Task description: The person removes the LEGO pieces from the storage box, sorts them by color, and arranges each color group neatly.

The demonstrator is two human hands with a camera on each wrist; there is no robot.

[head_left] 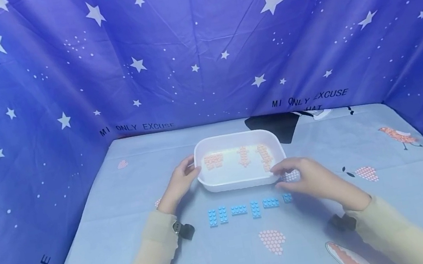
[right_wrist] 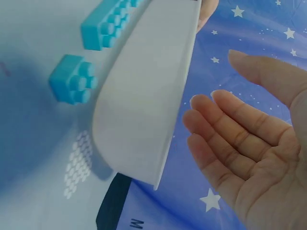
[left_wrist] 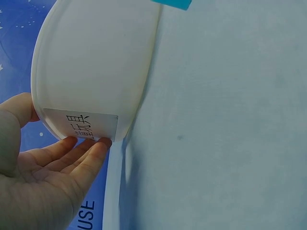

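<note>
A white plastic tub (head_left: 240,184) stands on the cloth-covered table, with pale orange studded pieces (head_left: 214,161) inside it. At the tub's left end, my left hand (head_left: 181,180) holds it. The left wrist view shows the thumb at the rim and several fingertips against a printed label (left_wrist: 84,123) on the end wall. My right hand (right_wrist: 244,143) is open beside the tub's right end, fingers spread apart from the thumb and nothing between them. Closest to that hand is a short blue brick (head_left: 287,198), at the right end of a row of blue toy bricks (head_left: 239,210).
The row of bricks lies on the near side of the tub. Pale blue cloth with printed hearts and birds covers the table (head_left: 139,249). A blue curtain (head_left: 196,88) with white stars rises behind the table and at both sides.
</note>
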